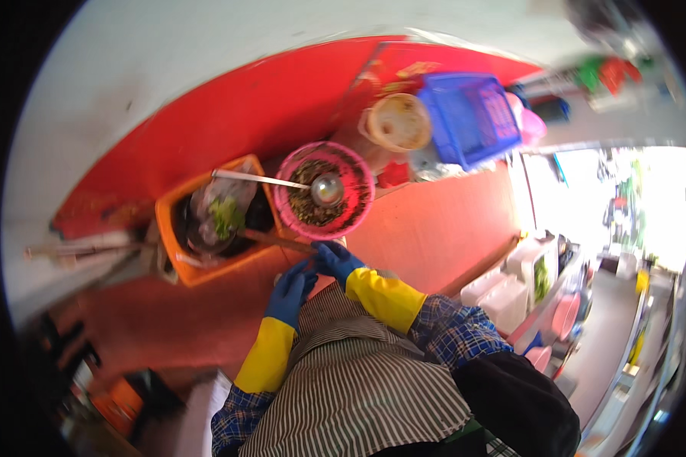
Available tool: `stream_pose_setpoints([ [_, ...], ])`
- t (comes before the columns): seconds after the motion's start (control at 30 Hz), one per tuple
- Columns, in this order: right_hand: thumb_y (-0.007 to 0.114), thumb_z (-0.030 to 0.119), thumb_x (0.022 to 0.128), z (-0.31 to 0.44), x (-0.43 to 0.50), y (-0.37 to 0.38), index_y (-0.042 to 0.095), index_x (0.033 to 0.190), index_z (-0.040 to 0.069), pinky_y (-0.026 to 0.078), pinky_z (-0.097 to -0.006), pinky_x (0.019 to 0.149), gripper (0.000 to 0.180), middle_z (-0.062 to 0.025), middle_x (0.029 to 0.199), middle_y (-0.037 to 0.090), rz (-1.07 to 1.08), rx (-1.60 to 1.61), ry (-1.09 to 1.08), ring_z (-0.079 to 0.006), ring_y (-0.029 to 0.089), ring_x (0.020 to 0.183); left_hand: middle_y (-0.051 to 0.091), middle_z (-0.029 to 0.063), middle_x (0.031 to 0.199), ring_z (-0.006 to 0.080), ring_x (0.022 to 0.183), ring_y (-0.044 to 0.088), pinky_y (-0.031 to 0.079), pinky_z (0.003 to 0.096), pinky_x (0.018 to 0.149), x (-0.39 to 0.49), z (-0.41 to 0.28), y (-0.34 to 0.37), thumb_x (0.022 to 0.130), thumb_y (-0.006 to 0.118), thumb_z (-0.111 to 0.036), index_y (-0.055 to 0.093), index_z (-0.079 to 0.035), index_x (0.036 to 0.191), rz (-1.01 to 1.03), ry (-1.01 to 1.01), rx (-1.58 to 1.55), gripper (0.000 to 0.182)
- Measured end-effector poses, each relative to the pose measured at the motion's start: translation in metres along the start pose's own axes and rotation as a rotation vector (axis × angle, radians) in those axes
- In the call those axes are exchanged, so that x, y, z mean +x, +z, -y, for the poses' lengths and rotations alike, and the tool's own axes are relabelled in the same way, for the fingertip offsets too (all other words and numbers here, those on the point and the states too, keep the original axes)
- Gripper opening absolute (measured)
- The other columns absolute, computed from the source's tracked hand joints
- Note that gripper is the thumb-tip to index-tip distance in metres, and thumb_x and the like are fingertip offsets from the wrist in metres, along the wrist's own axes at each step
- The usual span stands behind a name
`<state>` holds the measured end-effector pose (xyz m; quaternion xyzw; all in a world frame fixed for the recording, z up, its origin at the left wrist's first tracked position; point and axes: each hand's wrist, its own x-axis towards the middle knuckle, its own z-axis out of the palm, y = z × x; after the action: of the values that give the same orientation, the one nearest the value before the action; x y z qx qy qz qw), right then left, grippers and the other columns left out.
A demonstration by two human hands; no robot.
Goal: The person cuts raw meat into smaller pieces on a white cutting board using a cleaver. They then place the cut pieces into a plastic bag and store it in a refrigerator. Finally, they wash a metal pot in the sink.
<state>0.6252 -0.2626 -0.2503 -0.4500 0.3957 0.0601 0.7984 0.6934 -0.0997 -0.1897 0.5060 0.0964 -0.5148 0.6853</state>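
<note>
Both my hands wear blue rubber gloves with yellow cuffs. In my right hand (336,261) is the near end of a brown wooden handle (280,241), its fingers curled at the tip. The handle's far end reaches into an orange plastic crate (220,273). My left hand (290,290) sits just below and left of the right, fingers bent; whether it grips anything is hidden. Inside the crate lie green leaves (227,218) and a clear plastic bag (208,200) on a black liner. Right of it stands a pink basin (371,191) of dark, chopped scraps, with a metal ladle (326,189) resting in it.
A stained round tub (399,121) and a blue plastic basket (469,123) stand farther along the red wall panel (251,103). White bins (500,297) and a metal counter (603,331) line the right side. An orange container (114,408) is at lower left.
</note>
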Motion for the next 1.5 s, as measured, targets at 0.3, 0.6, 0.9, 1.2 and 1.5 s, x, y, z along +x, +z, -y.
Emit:
stream_pose_setpoints([
  [0.3, 0.044, 0.054, 0.098, 0.061, -0.123, -0.025, 0.066, 0.104, 0.007, 0.053, -0.035, 0.06, 0.052, -0.0091, 0.077, 0.068, -0.217, 0.632, -0.068, -0.023, 0.063, 0.063, 0.056, 0.0052, 0.133, 0.0188, 0.118, 0.055, 0.045, 0.0303, 0.097, -0.027, -0.01, 0.151, 0.101, 0.046, -0.029, 0.049, -0.007, 0.137, 0.278, -0.094, 0.231, 0.041],
  [0.6, 0.048, 0.042, 0.099, 0.091, -0.263, -0.157, 0.065, 0.105, 0.002, 0.051, -0.0365, 0.079, 0.044, -0.0145, 0.092, 0.068, -0.724, 0.911, -0.354, -0.0256, 0.064, 0.083, 0.059, 0.0065, 0.121, 0.0171, 0.109, 0.058, 0.045, 0.0308, 0.097, -0.096, 0.049, 0.371, 0.098, 0.054, -0.02, 0.047, -0.004, 0.137, 0.608, -0.221, 0.41, 0.044],
  [0.9, 0.044, 0.045, 0.1, 0.146, -0.347, -0.33, 0.066, 0.103, 0.001, 0.051, -0.0391, 0.081, 0.049, -0.0185, 0.094, 0.069, -0.703, 1.062, -0.465, -0.0308, 0.065, 0.086, 0.048, 0.0008, 0.08, 0.0159, 0.073, 0.05, 0.046, 0.0325, 0.073, -0.086, 0.097, 0.602, 0.099, 0.048, -0.015, 0.048, -0.012, 0.091, 0.879, -0.435, 0.203, 0.008],
  [1.2, 0.042, 0.047, 0.1, 0.192, -0.335, -0.52, 0.066, 0.101, 0.001, 0.051, -0.0407, 0.081, 0.051, -0.0201, 0.095, 0.068, -0.967, 1.149, -0.546, -0.0333, 0.065, 0.086, 0.046, 0.0014, 0.09, 0.016, 0.084, 0.047, 0.04, 0.0306, 0.081, 0.099, 0.196, 0.741, 0.102, 0.046, -0.024, 0.043, -0.009, 0.103, 1.25, -0.372, 0.386, 0.016],
  [1.5, 0.04, 0.048, 0.1, 0.242, -0.419, -0.76, 0.066, 0.099, 0.001, 0.05, -0.0423, 0.081, 0.054, -0.0216, 0.095, 0.068, -1.693, 1.035, -0.454, -0.0358, 0.065, 0.087, 0.054, 0.0012, 0.105, 0.0121, 0.096, 0.054, 0.046, 0.0319, 0.089, 0.138, 0.396, 0.985, 0.099, 0.053, -0.027, 0.042, -0.002, 0.133, 1.447, -0.829, 0.554, 0.043],
])
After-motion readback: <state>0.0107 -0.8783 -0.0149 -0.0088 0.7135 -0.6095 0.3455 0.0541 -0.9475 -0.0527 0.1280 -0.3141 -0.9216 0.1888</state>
